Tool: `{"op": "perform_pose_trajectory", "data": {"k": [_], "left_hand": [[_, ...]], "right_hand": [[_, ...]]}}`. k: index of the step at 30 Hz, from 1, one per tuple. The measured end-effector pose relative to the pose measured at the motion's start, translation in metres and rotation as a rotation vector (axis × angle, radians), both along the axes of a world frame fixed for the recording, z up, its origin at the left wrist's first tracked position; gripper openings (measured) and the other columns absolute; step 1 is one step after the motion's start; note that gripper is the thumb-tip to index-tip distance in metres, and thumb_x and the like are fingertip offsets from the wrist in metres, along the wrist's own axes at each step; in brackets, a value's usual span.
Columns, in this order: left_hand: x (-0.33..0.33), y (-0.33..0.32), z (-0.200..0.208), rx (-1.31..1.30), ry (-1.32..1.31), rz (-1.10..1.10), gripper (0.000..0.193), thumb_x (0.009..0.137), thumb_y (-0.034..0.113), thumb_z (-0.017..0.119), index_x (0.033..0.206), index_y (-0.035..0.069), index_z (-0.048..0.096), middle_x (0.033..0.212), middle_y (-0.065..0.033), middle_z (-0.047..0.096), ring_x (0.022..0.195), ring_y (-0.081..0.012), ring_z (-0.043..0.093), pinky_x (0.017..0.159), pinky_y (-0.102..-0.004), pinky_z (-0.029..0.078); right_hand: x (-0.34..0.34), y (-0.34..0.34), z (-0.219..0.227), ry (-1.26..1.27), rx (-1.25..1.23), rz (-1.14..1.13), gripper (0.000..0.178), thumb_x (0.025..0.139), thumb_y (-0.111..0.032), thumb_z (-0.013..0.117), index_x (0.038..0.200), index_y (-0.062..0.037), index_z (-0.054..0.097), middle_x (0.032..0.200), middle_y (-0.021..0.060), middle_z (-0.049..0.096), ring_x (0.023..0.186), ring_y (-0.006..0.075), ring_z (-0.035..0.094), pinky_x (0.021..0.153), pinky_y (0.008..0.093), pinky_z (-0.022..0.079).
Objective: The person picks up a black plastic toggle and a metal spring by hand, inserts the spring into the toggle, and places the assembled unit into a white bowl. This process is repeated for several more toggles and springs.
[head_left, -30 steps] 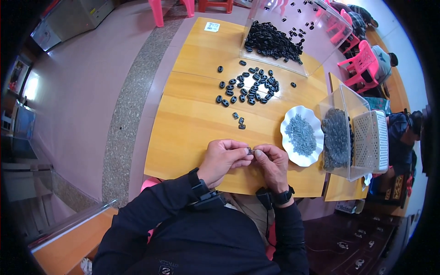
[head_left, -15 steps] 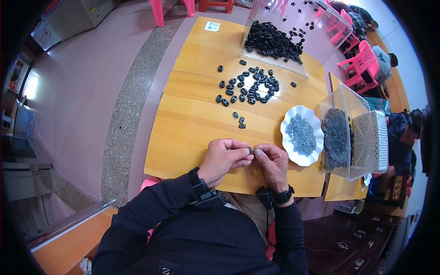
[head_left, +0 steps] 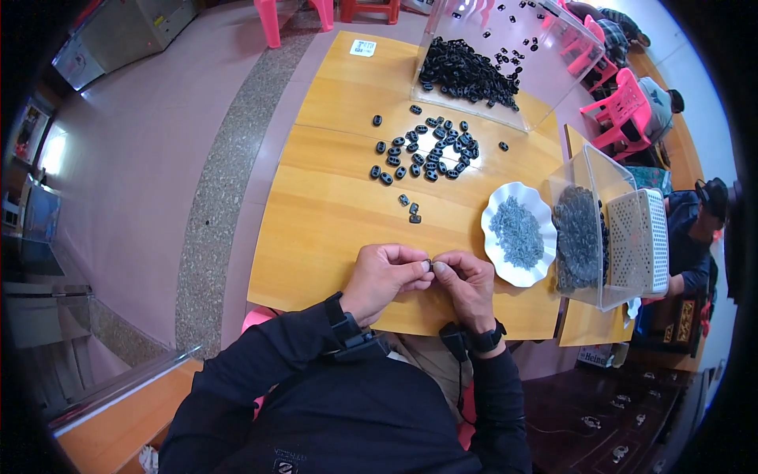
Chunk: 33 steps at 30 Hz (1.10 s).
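My hands have barely moved since half a second ago; the small dark piece (head_left: 431, 265) is mostly hidden by my fingertips. My left hand (head_left: 380, 276) and right hand (head_left: 467, 291) pinch it, thumbs and forefingers nearly closed, over the yellow wooden table (head_left: 316, 221), left of the white scalloped dish (head_left: 526, 277) of grey slivers (head_left: 517, 233).

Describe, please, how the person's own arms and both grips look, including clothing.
The left grip and right grip are bare hands without gloves. Long, near-black sleeves cover both arms. A black band circles each wrist, with a dark, boxy piece beside it.
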State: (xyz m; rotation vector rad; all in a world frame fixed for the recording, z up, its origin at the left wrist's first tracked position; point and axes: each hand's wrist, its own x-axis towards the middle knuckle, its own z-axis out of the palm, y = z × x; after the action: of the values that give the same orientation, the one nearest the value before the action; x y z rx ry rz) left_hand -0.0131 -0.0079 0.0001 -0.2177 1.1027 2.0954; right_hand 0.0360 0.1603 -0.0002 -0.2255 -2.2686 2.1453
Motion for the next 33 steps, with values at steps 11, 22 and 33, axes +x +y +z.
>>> {"op": "perform_pose_trajectory", "data": {"k": [11,22,33], "left_hand": [[0.004,0.003,-0.002,-0.016,0.101,0.029,0.014,0.087,0.0,0.059,0.1,-0.006,0.059,0.092,-0.0123,0.065,0.081,-0.0158,0.066,0.073,-0.0256,0.057],[-0.01,-0.009,0.005,0.037,0.099,0.192,0.013,0.088,0.002,0.06,0.1,-0.003,0.057,0.091,-0.01,0.064,0.081,-0.0163,0.065,0.074,-0.0266,0.056],[-0.017,-0.017,0.005,0.059,0.09,0.277,0.012,0.087,0.001,0.06,0.098,-0.003,0.057,0.09,-0.0093,0.063,0.081,-0.016,0.065,0.074,-0.0276,0.056]], "right_hand": [[-0.004,0.002,0.007,-0.04,-0.016,0.042,0.013,0.087,-0.008,0.064,0.089,0.0035,0.067,0.075,0.0019,0.066,0.067,0.0052,0.058,0.06,0.019,0.047],[-0.05,0.01,0.014,-0.031,0.255,0.043,0.015,0.082,-0.009,0.067,0.092,0.0024,0.066,0.075,0.0077,0.066,0.062,0.013,0.062,0.057,0.025,0.048],[-0.077,-0.013,0.024,0.137,0.932,0.17,0.013,0.078,-0.015,0.064,0.084,-0.0036,0.066,0.08,0.0139,0.063,0.075,0.0328,0.061,0.067,0.0399,0.049]]}}
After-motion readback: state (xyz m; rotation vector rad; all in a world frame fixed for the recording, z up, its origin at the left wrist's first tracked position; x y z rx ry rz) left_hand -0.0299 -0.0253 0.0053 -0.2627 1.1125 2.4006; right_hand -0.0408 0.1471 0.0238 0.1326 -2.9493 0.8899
